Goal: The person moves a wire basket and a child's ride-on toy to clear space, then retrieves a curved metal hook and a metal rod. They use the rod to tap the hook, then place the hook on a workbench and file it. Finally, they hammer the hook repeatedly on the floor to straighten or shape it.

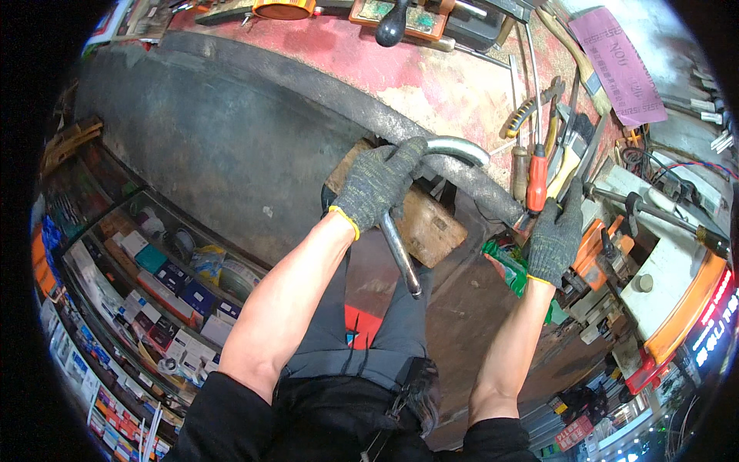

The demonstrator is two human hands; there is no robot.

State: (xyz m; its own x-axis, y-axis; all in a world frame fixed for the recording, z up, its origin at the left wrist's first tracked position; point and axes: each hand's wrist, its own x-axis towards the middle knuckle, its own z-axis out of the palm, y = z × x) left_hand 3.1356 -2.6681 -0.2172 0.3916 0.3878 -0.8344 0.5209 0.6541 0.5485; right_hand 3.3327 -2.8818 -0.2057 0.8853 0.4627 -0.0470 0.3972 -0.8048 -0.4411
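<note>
My gloved left hand point(377, 185) is closed on a bent chrome metal bar point(454, 145), whose straight leg points down over a worn wooden block point(431, 223) below the bench edge. My gloved right hand point(554, 235) reaches among the tools on the right of the bench, fingers stretched along them, beside a red-handled screwdriver point(536, 177) and a paintbrush with a pale handle point(570, 158). Whether its fingertips touch a tool I cannot tell. Yellow-and-black handled pliers point(523, 115) lie just beyond.
A dark bench edge point(277, 77) crosses ahead, with an orange vise-like tool point(400, 19) behind it. A glass display case point(162, 269) with boxed goods stands on the left. A pink strip point(616, 65), a long bar point(670, 219) and a white-and-orange machine point(654, 316) are on the right.
</note>
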